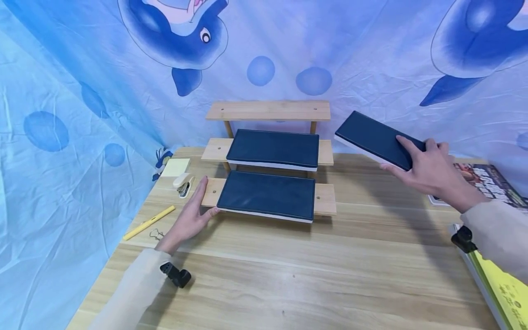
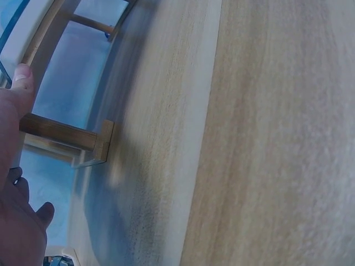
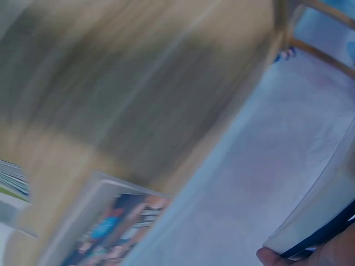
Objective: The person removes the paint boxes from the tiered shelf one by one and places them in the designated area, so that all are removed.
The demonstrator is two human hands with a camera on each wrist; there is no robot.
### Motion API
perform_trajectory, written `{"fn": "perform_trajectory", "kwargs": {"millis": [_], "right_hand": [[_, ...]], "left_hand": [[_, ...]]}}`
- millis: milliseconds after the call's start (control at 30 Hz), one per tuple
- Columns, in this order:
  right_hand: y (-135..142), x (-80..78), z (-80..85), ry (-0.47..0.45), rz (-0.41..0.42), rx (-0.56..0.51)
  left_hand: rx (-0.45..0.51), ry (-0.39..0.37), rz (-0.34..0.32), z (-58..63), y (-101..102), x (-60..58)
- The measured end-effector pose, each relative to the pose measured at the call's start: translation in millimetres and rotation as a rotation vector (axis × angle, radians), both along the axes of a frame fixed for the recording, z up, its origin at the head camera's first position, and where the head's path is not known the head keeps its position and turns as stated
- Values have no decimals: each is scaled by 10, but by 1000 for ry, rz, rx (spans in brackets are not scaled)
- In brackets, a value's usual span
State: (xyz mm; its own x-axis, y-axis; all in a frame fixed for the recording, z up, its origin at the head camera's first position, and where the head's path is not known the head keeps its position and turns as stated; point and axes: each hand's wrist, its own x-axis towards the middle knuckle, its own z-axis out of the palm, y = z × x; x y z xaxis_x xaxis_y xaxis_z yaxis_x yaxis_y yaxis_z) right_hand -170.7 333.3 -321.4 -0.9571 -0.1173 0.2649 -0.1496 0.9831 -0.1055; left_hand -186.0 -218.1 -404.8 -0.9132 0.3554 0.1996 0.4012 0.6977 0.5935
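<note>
A three-tier wooden shelf (image 1: 268,110) stands on the table against the backdrop. One dark navy flat box with white sides (image 1: 274,149) lies on its middle tier, and a second navy box (image 1: 268,195) lies on the lowest. At the lowest tier's left end is my left hand (image 1: 191,217), fingers straight, thumb touching by the front corner of the box; the left wrist view shows this thumb (image 2: 22,83) against the shelf's front edge. My right hand (image 1: 433,169) holds a third navy box (image 1: 379,140) in the air, right of the shelf, tilted.
Left of the shelf lie a sticky-note pad (image 1: 175,167), a white stapler (image 1: 183,183), a yellow pen (image 1: 148,223) and a binder clip (image 1: 156,234). Toward the right are a magazine (image 1: 491,183) and a yellow-covered stack (image 1: 509,284).
</note>
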Motion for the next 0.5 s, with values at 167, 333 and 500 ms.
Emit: {"fn": "perform_trajectory", "kwargs": {"millis": [167, 333, 500], "right_hand": [[59, -26, -214, -54, -30, 26], [54, -23, -420, -144, -50, 38], [17, -22, -582, -203, -58, 17]], "left_hand": [[-5, 4, 4, 8, 0, -1], [-10, -6, 4, 9, -3, 4], [-15, -3, 7, -3, -7, 15]]}}
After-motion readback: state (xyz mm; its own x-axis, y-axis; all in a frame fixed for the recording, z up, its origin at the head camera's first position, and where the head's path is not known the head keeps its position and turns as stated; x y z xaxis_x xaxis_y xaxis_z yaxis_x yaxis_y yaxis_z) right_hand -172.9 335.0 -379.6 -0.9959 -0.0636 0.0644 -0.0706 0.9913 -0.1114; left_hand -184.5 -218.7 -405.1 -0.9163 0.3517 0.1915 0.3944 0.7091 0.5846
